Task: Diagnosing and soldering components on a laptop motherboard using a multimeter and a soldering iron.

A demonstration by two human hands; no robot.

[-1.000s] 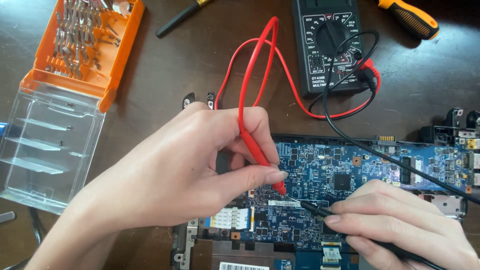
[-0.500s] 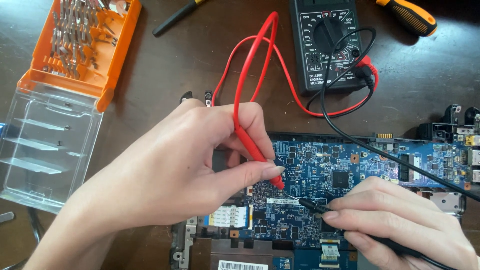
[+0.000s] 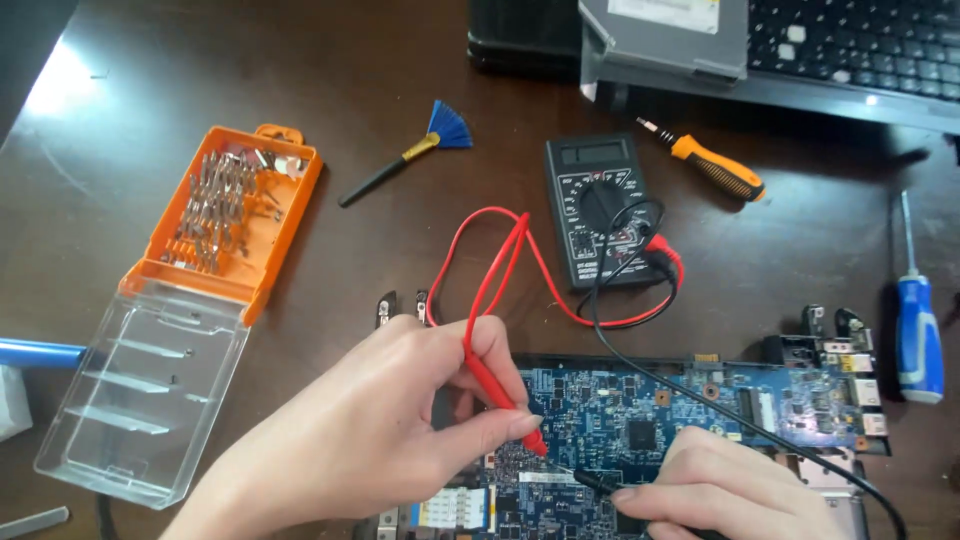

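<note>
The left hand [image 3: 390, 440] pinches a thin red probe [image 3: 500, 395] between thumb and fingers, closed tight on it. The probe is smooth plastic and shaped like a pencil. It slants down toward the right, and its sharp metal tip touches the blue circuit board [image 3: 680, 410]. The right hand [image 3: 720, 495] is closed around a black probe [image 3: 600, 481], which lies almost flat and points left. The two tips sit very close together on the board, and the hands are just a little apart. The board is flat and bumpy with tiny square chips and shiny dots. It lies at the bottom of the dark brown table [image 3: 200, 80], which looks smooth and glossy. A floppy red wire [image 3: 480, 250] loops up from the red probe to a black meter [image 3: 598, 212] with a round dial. A black wire [image 3: 700, 400] crosses the board. Beside the left hand is an orange box of metal bits [image 3: 225, 215] with its clear lid [image 3: 140, 400] open. Near the meter lie a small blue brush [image 3: 420, 150] and an orange screwdriver [image 3: 712, 167]. A blue screwdriver [image 3: 918, 320] lies by the right edge. There is bare table between the box and the meter.
</note>
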